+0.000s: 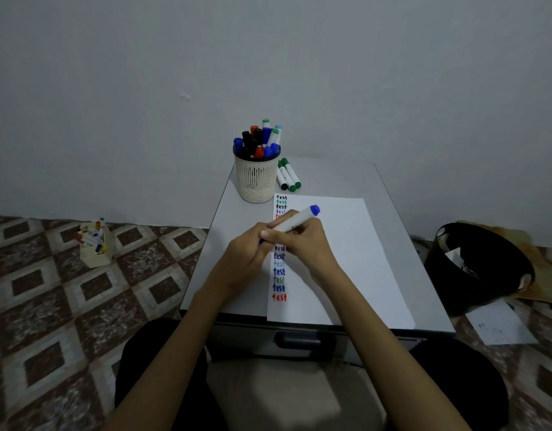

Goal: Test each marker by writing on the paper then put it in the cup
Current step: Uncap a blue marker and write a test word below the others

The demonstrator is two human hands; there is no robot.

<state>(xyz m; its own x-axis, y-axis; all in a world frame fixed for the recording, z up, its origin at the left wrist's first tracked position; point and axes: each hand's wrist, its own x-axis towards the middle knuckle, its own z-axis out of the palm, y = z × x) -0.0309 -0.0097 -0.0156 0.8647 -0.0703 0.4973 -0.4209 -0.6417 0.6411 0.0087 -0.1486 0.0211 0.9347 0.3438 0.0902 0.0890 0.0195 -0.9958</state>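
Note:
A white marker with a blue end [301, 218] lies slanted between both hands above the white paper [355, 259]. My right hand [302, 244] grips its barrel. My left hand [246, 253] closes on its lower end, where a bit of blue shows; cap or tip, I cannot tell. A column of coloured "test" words runs down the paper's left edge, partly hidden by my hands. The cream slotted cup [256, 178] stands beyond the paper, full of several markers. Three markers, two green-capped and one black-capped [288, 178], lie on the table right of the cup.
The small grey table [237, 213] has a drawer handle at its front. A cream box of markers [96, 247] sits on the tiled floor to the left. A black bin [486, 275] and loose sheets [498, 325] lie on the floor to the right.

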